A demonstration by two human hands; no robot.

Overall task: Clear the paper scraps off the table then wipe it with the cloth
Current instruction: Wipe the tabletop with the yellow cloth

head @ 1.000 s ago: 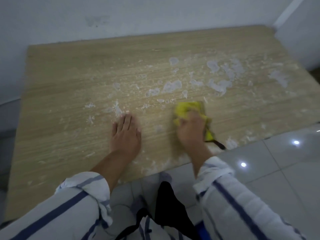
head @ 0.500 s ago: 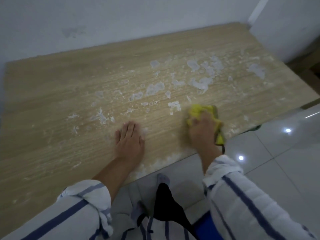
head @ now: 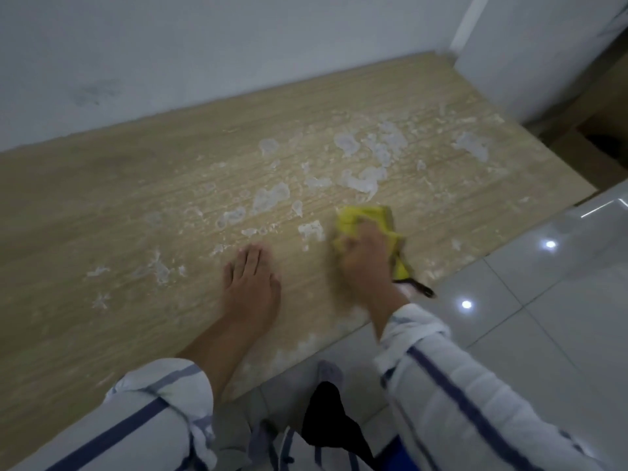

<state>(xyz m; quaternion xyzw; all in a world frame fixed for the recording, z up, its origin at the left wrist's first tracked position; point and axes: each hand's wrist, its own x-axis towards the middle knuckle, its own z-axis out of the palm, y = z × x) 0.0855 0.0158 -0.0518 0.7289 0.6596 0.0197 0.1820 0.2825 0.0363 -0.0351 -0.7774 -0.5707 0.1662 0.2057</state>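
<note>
A light wooden table [head: 102, 205] fills the view, strewn with several white scraps and wet-looking smears [head: 270, 197]. My right hand [head: 365, 260] presses a crumpled yellow cloth [head: 365, 217] onto the table near its front edge; the cloth shows beyond and to the right of my fingers. A white scrap [head: 311, 230] lies just left of the cloth. My left hand [head: 249, 283] rests flat on the wood, fingers together, holding nothing, a hand's width left of the right one. White crumbs [head: 292, 348] gather along the front edge below my hands.
A pale wall [head: 204, 45] runs along the table's far side, with a white corner [head: 530, 56] at the right end. Glossy grey floor tiles [head: 543, 317] lie in front and to the right. A dark strip [head: 419, 288] pokes out below the cloth at the table's edge.
My right hand has slid the cloth to the right and then slightly back left along the front of the table. A white scrap now lies just left of the cloth. My left hand stays flat.
</note>
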